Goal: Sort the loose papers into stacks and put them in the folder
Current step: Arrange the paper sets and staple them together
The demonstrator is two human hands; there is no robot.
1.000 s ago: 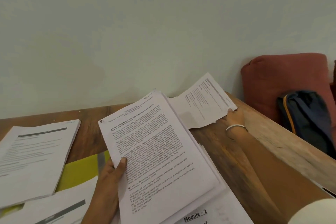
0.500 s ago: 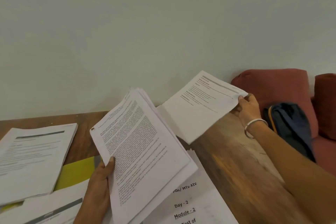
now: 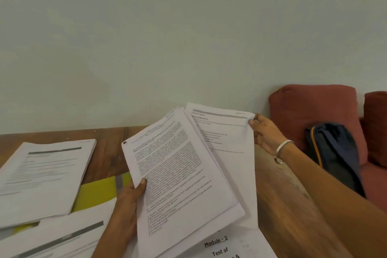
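Swung in from the table's right end, a sheet (image 3: 228, 142) pinched by the right hand (image 3: 265, 132) now tucks behind the bundle (image 3: 180, 176) that the left hand (image 3: 127, 201) grips upright, likely to join it. Nearby stacks (image 3: 41, 172) half cover the yellow folder (image 3: 98, 192).

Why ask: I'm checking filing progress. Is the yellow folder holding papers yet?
Cannot tell: the yellow folder lies under paper stacks, its inside hidden.

thick stapled bundle of printed pages (image 3: 180, 178) tilted up off the table; single sheet (image 3: 230, 144) fanned out behind it; yellow folder (image 3: 98, 192) flat underneath the stacks
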